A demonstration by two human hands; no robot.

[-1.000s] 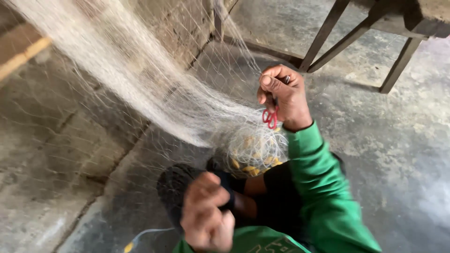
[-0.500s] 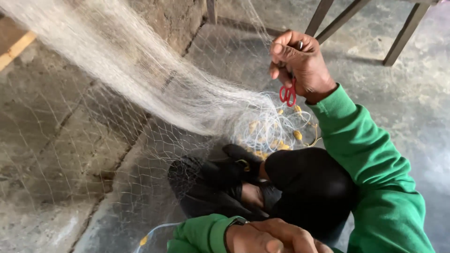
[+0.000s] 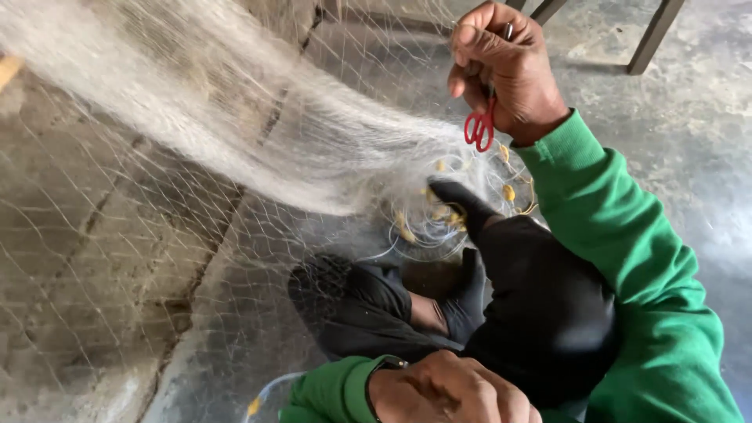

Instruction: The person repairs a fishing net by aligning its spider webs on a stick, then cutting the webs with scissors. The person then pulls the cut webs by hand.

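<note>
1. Overhead, right hand (image 3: pixel 505 66) far right, clenched on small red scissors (image 3: pixel 479 127) and net strands.
2. Fishing net (image 3: pixel 258 149) bunched, running far left to centre.
3. Left hand (image 3: pixel 454 390) near edge, loosely curled; grip unclear.
4. No containers seen.

Right hand (image 3: pixel 505 70) raised above the bent knee (image 3: pixel 548 298), fingers curled tight, green-sleeved arm stretched forward, left hand (image 3: pixel 454 392) low beside the knee, knuckles up, fingers folded under
</note>
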